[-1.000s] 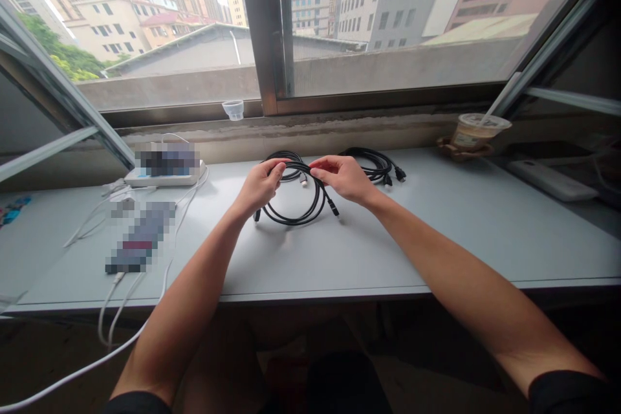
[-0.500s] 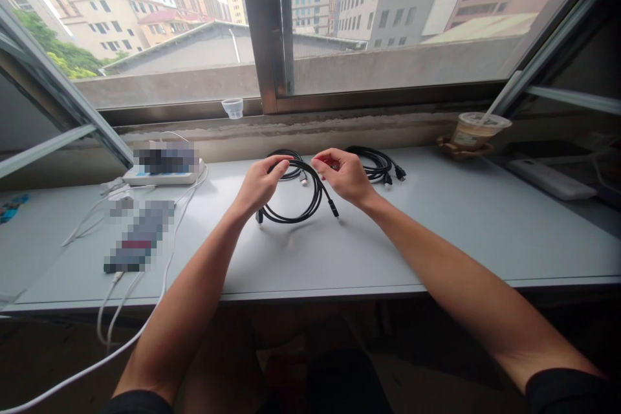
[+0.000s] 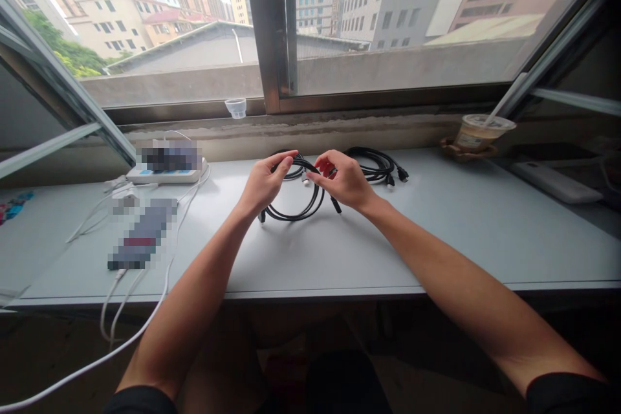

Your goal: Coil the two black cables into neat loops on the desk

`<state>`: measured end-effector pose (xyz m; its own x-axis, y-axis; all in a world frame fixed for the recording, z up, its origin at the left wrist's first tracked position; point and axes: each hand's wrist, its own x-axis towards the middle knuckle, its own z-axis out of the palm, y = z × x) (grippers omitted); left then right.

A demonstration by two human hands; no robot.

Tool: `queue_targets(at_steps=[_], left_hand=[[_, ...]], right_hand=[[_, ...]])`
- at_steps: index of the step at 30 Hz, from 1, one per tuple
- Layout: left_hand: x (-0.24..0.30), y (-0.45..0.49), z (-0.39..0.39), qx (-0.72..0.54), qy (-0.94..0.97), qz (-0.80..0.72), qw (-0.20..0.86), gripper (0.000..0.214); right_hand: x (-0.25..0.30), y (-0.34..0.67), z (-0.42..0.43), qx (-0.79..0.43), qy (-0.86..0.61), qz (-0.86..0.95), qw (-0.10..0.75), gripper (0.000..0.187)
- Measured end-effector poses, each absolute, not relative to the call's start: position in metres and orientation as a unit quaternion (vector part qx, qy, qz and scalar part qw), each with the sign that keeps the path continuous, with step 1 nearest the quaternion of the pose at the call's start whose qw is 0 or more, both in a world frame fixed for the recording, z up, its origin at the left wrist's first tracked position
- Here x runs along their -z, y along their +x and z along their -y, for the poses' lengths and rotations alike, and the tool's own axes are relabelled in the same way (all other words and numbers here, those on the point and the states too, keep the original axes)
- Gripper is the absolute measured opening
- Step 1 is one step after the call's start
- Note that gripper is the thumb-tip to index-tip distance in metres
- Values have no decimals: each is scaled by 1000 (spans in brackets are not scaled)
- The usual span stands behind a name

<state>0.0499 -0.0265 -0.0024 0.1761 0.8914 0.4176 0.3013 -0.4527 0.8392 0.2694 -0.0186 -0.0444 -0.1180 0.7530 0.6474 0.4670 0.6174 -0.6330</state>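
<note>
A looped black cable [image 3: 297,218] hangs upright just over the table, its plug ends pointing down at either side. My left hand [image 3: 264,182] grips the top left of the loop between thumb and fingers. At the top right, my right hand [image 3: 345,180] has its thumb and fingers closed around the same loop; its far fingertips are partly hidden. Behind my hands lie a second coiled cable [image 3: 295,175], partly covered, and a larger black coil [image 3: 381,163] with its plugs facing right.
A power strip [image 3: 165,176] and a blurred, phone-like device [image 3: 143,233] with white cords are on the left. At the back right, a drink cup [image 3: 478,134] with a straw stands in a carrier. A small plastic cup [image 3: 236,108] sits on the window ledge.
My right hand has moved slightly left and its thumb and fingers have closed onto the top right of the loop. My left hand keeps its hold.
</note>
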Motion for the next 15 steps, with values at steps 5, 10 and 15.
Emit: queue_targets(at_steps=[5, 10, 15], left_hand=[[7, 47, 23, -437, 743, -450, 233, 38], [2, 48, 27, -441, 737, -480, 176, 34], [-3, 46, 28, -460, 713, -483, 215, 37]], right_hand=[[45, 268, 18, -70, -425, 763, 482, 22], [41, 270, 20, -94, -470, 740, 472, 25], [41, 272, 23, -134, -475, 741, 454, 41]])
